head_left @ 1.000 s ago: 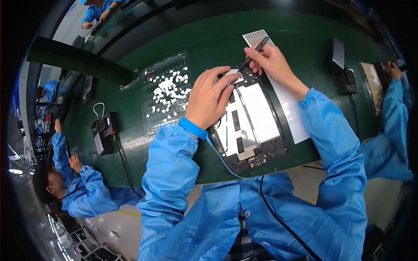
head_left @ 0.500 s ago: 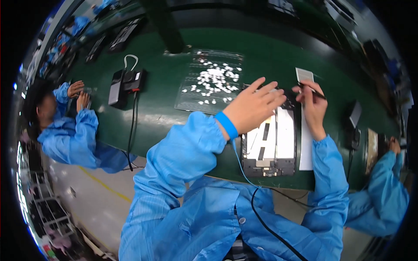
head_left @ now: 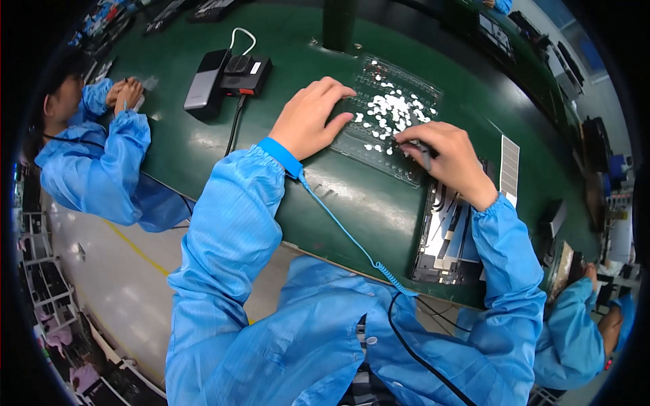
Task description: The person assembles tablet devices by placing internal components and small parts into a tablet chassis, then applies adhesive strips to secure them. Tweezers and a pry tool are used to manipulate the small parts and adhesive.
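A clear plastic tray point(head_left: 379, 159) lies on the green table, scattered with many small round white pieces point(head_left: 393, 111). At the tray's left edge is my left hand point(head_left: 311, 118), thumb and fingers apart, holding nothing; whether it touches the tray I cannot tell. A blue wrist strap point(head_left: 279, 157) with a coiled cord circles that wrist. My right hand point(head_left: 450, 157) is closed on a slim dark pen-like tool point(head_left: 425, 157), its tip over the near right part of the tray. Below that hand lies an opened tablet-like device point(head_left: 437, 254), partly hidden by my right forearm.
A sheet of small labels point(head_left: 509, 162) lies right of the device. Left of the tray stand a grey and black box point(head_left: 206, 81) and a black adapter point(head_left: 247, 78) with cables. Co-workers in blue sit at left point(head_left: 101, 162) and right point(head_left: 569, 338). A dark post point(head_left: 338, 27) rises behind the tray.
My left hand has left the device and moved left to the tray's edge. My right hand has brought the pen-like tool left, over the tray. The view has also shifted.
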Demonstrator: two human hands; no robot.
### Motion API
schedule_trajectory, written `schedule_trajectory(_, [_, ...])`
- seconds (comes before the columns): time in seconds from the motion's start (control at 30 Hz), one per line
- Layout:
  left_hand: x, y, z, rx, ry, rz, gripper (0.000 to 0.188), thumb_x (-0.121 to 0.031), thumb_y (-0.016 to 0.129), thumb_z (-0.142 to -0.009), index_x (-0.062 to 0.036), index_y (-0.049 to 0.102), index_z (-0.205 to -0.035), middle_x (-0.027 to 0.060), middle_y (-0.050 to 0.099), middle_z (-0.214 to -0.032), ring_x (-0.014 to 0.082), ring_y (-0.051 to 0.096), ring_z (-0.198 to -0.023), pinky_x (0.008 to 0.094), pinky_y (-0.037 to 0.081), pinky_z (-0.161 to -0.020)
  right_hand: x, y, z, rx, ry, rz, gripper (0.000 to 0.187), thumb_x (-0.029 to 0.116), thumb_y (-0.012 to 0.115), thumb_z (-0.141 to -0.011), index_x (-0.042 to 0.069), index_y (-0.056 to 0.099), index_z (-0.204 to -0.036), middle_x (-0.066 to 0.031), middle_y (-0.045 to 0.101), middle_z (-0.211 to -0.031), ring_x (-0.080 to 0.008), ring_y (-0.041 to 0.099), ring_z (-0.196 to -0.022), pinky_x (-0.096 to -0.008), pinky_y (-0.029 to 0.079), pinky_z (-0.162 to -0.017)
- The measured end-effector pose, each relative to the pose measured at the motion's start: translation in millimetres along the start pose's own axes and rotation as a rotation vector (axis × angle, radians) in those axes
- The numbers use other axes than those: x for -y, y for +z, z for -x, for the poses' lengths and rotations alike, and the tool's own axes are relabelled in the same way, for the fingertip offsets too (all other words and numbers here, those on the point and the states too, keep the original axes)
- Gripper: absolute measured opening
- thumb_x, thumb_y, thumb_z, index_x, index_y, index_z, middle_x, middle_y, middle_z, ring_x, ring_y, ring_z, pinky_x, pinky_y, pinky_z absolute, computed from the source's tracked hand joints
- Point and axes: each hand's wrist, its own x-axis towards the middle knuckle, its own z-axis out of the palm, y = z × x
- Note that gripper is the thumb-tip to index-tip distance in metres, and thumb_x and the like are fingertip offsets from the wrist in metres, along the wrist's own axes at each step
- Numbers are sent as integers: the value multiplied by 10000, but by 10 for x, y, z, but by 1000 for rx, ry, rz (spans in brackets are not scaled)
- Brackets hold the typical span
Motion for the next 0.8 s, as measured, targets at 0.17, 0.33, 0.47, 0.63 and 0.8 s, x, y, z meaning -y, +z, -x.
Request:
schedule_trajectory(0.17, [23, -5, 10, 3, 89, -83, 346, -124, 663, -892, -100, 566, -1224, 83, 570, -1174, 313, 559, -1064, 398, 462, -911, -55, -213, 50, 98, 34, -94, 265, -36, 773, -738, 56, 689, -972, -83, 719, -908, -286, 680, -833, -355, 536, -738])
schedule_trajectory(0.33, [82, 26, 77, 7, 96, -94, 336, -86, 628, -905, -101, 561, -1234, 80, 573, -1183, 310, 553, -1076, 401, 459, -921, 98, -194, -75, 299, -35, -15, 255, 5, 757, -755, 61, 646, -978, -80, 667, -881, -296, 636, -846, -380, 514, -742])
schedule_trajectory(0.47, [82, 30, 69, 27, 97, -83, 342, -76, 620, -906, -102, 558, -1241, 74, 583, -1180, 303, 551, -1084, 400, 455, -928, 100, -193, -87, 354, 0, -13, 242, 0, 743, -777, 49, 598, -965, -94, 648, -865, -293, 624, -835, -382, 501, -765])
schedule_trajectory(0.63, [-64, -7, 23, -101, 180, -27, 269, -76, 637, -896, -87, 624, -1165, 78, 624, -1142, 302, 563, -1074, 389, 450, -930, 101, -268, 0, 246, 203, -206, 198, -24, 709, -830, 33, 557, -943, -82, 654, -914, -219, 642, -845, -327, 505, -782])
schedule_trajectory(0.8, [-510, 252, -193, 125, -19, 672, 224, -122, 658, -936, -34, 675, -1141, 49, 733, -1000, 94, 635, -733, 250, 502, -649, -96, -93, 153, -168, 236, -464, 247, -52, 674, -876, 31, 485, -1013, -68, 649, -931, -150, 651, -876, -293, 523, -833])
